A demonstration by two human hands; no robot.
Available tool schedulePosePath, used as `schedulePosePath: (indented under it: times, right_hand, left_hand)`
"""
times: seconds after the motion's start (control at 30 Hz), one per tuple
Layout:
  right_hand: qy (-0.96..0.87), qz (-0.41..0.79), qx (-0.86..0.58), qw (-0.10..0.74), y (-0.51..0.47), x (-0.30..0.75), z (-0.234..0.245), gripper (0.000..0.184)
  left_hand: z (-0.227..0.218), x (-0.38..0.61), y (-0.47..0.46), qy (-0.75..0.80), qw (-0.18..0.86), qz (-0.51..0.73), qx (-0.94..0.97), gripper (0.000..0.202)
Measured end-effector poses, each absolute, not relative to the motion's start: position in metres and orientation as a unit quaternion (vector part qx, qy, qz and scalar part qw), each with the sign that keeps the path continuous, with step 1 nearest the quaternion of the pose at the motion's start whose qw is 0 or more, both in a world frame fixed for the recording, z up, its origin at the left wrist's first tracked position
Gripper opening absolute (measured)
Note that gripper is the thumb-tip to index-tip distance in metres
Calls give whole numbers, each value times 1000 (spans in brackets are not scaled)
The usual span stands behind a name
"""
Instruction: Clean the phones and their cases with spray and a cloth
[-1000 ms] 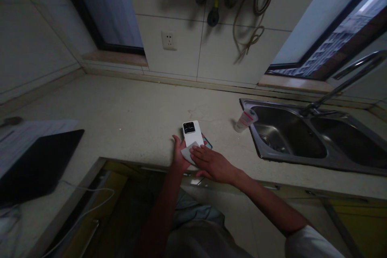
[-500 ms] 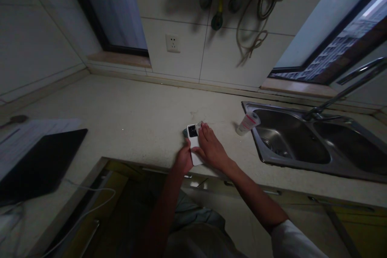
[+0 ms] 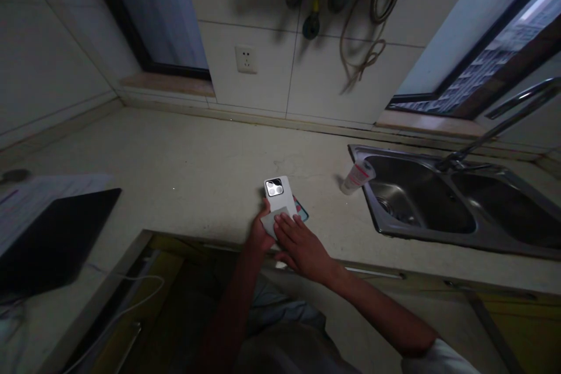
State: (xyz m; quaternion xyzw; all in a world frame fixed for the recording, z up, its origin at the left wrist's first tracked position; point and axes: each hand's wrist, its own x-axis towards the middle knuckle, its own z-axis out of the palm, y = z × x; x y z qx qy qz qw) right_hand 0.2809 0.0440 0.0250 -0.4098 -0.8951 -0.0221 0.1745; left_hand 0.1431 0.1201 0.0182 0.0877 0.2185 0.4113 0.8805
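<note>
White phone [image 3: 279, 191] left of the sink [image 3: 438, 234] — left hand [image 3: 259, 235] grips its edge, right hand [image 3: 302, 246], fingers flat, presses a cloth [image 3: 272, 221] on it.

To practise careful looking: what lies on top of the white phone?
A pale cloth covers the white phone's near end, pressed by the right hand. The camera block at the far end is bare. The near end itself is hidden under them.
</note>
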Motion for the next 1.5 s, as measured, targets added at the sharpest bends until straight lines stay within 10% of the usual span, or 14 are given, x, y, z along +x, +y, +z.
schedulePosePath:
  times: [0.93,1.5]
  right_hand:
    - [-892,2,-240,382,74,335,29,31]
    - [-721,83,-510,461,102,311,60,22]
  left_hand:
    - [29,135,126,200,867,454,46,61]
    - [28,137,119,183,882,429,62,58]
